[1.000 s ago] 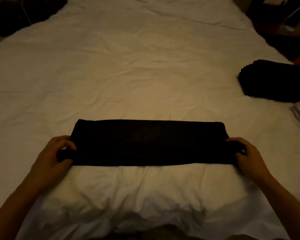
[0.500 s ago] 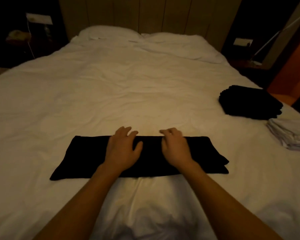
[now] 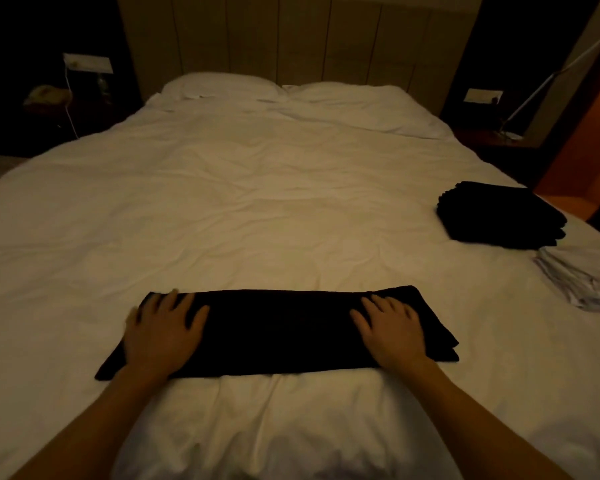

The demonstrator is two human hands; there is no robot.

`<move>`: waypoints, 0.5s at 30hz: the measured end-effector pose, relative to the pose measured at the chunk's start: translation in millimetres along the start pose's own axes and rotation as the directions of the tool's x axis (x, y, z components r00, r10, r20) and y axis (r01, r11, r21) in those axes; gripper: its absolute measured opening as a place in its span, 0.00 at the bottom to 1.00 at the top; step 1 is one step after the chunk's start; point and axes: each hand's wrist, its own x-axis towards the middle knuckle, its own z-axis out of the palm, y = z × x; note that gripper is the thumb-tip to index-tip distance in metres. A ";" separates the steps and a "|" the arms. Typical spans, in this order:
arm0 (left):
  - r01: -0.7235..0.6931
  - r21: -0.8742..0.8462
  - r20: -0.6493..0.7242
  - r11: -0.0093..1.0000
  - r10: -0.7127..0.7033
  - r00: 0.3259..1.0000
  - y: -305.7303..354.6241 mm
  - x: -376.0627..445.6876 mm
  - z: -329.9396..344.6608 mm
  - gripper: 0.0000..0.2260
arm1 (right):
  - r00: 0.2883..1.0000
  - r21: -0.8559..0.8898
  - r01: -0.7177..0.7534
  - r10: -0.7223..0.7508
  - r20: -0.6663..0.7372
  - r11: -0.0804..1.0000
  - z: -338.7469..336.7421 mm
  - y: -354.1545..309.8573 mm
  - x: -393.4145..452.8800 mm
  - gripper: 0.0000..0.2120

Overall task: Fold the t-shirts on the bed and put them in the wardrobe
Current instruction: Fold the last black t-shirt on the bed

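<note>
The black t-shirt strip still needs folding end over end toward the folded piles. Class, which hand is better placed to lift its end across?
Probably left: the left hand lies flat on the black t-shirt's far end from the black pile.

Our left hand [image 3: 161, 332] is smeared with motion blur, fingertips indistinct. Both palms cover parts of the black t-shirt [image 3: 278, 327]. The white folded stack [image 3: 582, 282] runs off the right edge; the nightstand [image 3: 45, 95] clutter is too dim to identify.
</note>
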 end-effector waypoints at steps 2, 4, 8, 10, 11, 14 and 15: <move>0.138 -0.051 -0.028 0.989 -0.140 0.990 -42.1 -1.3 -2.6 0.31 | 0.994 0.061 -0.076 0.080 -0.074 0.995 0.3 25.9 -0.7 0.24; 0.227 -0.159 0.006 0.961 -0.229 0.973 -66.5 -3.5 -6.4 0.33 | 0.976 0.232 -0.169 0.195 -0.096 0.958 -1.2 49.1 -2.9 0.25; 0.250 -0.512 0.071 0.822 -0.250 0.966 -55.3 2.8 -21.0 0.23 | 0.925 0.475 -0.362 0.370 0.081 0.802 -8.8 78.7 6.9 0.29; 0.327 -0.528 0.195 0.783 -0.263 0.945 -43.1 9.1 -24.4 0.21 | 0.892 0.643 -0.439 0.390 0.228 0.627 -18.5 81.0 13.7 0.25; 0.367 -0.531 0.250 0.764 -0.273 0.929 -39.2 11.6 -22.6 0.21 | 0.885 0.715 -0.454 0.365 0.290 0.532 -20.7 81.2 15.6 0.24; 0.422 -0.639 0.301 0.643 -0.295 0.907 -43.1 18.0 -11.3 0.20 | 0.906 0.784 -0.411 0.304 0.294 0.466 -20.5 80.8 16.6 0.18; 0.419 -0.702 0.296 0.575 -0.300 0.907 -44.9 18.4 -10.2 0.19 | 0.922 0.812 -0.368 0.294 0.253 0.453 -19.4 80.8 17.4 0.15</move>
